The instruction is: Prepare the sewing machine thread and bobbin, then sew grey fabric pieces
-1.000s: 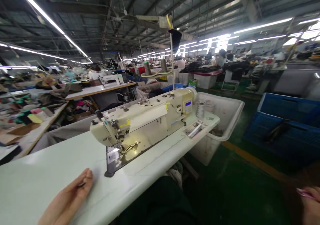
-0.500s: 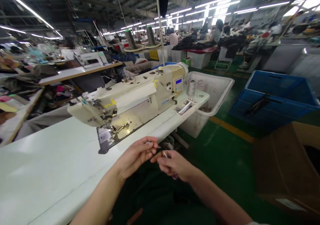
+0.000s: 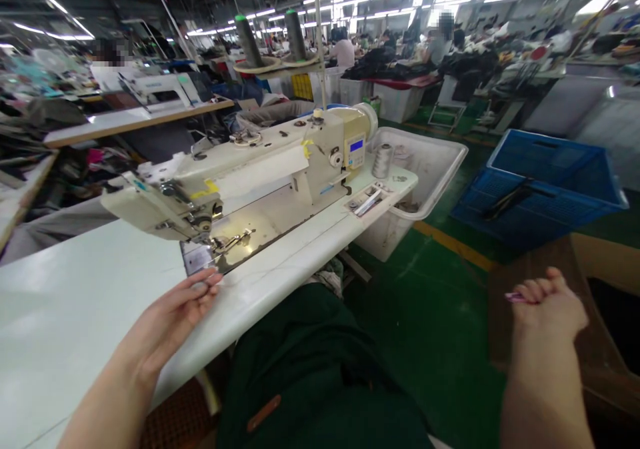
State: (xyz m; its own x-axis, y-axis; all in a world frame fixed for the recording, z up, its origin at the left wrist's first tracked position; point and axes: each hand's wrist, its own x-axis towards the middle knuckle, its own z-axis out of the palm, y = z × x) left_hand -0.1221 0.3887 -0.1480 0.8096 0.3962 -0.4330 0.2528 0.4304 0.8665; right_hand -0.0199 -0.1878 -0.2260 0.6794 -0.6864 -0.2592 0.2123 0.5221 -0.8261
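A cream sewing machine (image 3: pixel 280 159) stands on a pale worktop (image 3: pixel 100 289) in front of me. My left hand (image 3: pixel 183 302) is just before its needle end, thumb and fingers pinched together. Whatever lies in that pinch is too small to make out. Far to the right, above an open cardboard box (image 3: pixel 525 309), my right hand (image 3: pixel 550 306) is closed in a fist. A small purple-pink object (image 3: pixel 515 297) pokes out of the fist; most of it is hidden by the fingers.
A grey thread cone (image 3: pixel 383 161) stands on the worktop's right end. Beyond it is a white plastic bin (image 3: pixel 445 189), with blue crates (image 3: pixel 550 196) farther right. Two dark thread spools (image 3: pixel 247 42) sit on a stand above the machine. Other people work in the background.
My hands were close together above my lap and have parted. The left moved left to the worktop by the needle end; the right swung far right with the small purple-pink object.
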